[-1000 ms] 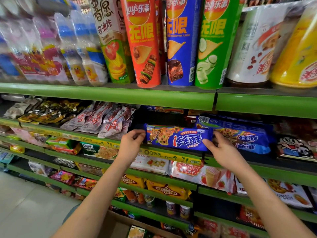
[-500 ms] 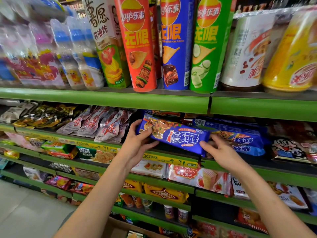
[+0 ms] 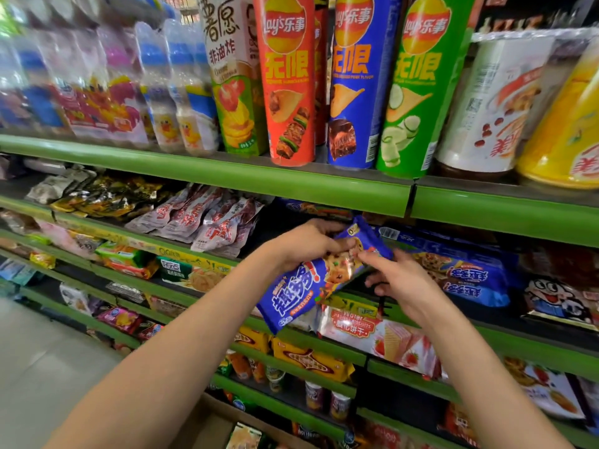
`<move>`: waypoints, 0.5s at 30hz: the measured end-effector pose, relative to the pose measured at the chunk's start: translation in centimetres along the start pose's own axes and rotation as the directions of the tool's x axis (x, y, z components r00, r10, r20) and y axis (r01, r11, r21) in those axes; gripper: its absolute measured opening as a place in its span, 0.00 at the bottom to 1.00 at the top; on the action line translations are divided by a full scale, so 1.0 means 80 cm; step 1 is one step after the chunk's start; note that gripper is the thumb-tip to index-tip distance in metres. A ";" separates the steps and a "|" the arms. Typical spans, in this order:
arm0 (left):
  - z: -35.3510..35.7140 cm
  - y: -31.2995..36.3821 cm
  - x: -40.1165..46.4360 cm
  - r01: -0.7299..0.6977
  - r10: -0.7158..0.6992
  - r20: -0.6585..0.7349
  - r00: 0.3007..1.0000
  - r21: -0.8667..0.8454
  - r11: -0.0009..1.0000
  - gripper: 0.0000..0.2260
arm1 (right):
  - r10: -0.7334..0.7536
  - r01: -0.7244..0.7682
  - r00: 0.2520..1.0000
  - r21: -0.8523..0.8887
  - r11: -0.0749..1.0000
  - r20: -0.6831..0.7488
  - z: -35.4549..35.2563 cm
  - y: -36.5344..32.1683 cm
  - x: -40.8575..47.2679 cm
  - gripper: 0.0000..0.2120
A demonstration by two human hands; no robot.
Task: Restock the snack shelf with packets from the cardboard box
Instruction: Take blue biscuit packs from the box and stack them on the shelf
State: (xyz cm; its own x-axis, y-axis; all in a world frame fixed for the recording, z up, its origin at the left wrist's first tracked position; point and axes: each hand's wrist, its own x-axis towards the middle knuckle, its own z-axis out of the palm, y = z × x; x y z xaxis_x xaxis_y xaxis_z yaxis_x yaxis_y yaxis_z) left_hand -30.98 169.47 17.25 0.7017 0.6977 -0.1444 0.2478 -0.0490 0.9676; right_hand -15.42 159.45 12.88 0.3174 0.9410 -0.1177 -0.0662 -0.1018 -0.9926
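One head-worn, wide-angle camera is looking forward and slightly down, facing the green snack shelf from close range. The shelf edges are running diagonally across the frame, both forearms are entering from the bottom edge, and the floor is showing lower left.

My blue cookie packet tilts steeply — upper end at the green snack shelf, lower end hanging out front.
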 end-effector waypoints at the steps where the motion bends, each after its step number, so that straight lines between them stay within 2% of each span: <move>1: 0.000 0.005 -0.002 -0.018 0.015 0.029 0.999 0.117 0.993 0.14 | 0.043 -0.045 0.998 0.042 0.998 0.036 -0.003 0.001 -0.001 0.11; 4: -0.002 0.010 -0.007 -0.089 0.059 0.089 0.994 0.388 0.918 0.23 | 0.099 -0.115 0.983 0.092 0.989 0.156 -0.011 0.003 -0.007 0.20; 7: -0.012 0.004 -0.018 -0.149 0.107 0.107 0.988 0.552 0.820 0.29 | 0.056 -0.084 0.988 0.204 0.975 0.141 -0.022 0.009 -0.007 0.19; 9: -0.032 -0.009 -0.026 -0.131 0.145 0.033 0.989 0.660 0.739 0.35 | 0.019 -0.053 0.994 0.325 0.944 0.107 -0.034 0.012 -0.007 0.20; 10: -0.045 -0.017 -0.030 -0.100 0.144 -0.011 0.990 0.663 0.742 0.36 | 0.003 -0.036 0.996 0.383 0.923 0.084 -0.043 0.015 -0.006 0.21; 12: -0.063 -0.037 -0.038 -0.030 0.085 -0.081 0.993 0.527 0.849 0.36 | -0.032 0.008 0.998 0.434 0.901 0.048 -0.058 0.022 -0.003 0.22; 13: -0.068 -0.045 -0.041 -0.012 0.054 -0.083 0.995 0.442 0.897 0.35 | -0.053 0.030 0.998 0.417 0.908 0.043 -0.063 0.026 -0.002 0.23; 15: -0.068 -0.059 -0.043 -0.012 0.044 -0.068 0.997 0.408 0.913 0.31 | -0.083 0.063 0.995 0.339 0.939 0.047 -0.067 0.031 0.001 0.21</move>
State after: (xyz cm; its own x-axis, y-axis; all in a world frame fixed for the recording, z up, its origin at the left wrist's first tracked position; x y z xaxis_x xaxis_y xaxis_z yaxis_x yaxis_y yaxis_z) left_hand -38.21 171.21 14.36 0.6645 0.7421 -0.0872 0.4903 -0.3450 0.8003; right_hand -10.47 157.53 10.27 0.2767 0.9604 -0.0330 -0.3626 0.0726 -0.9291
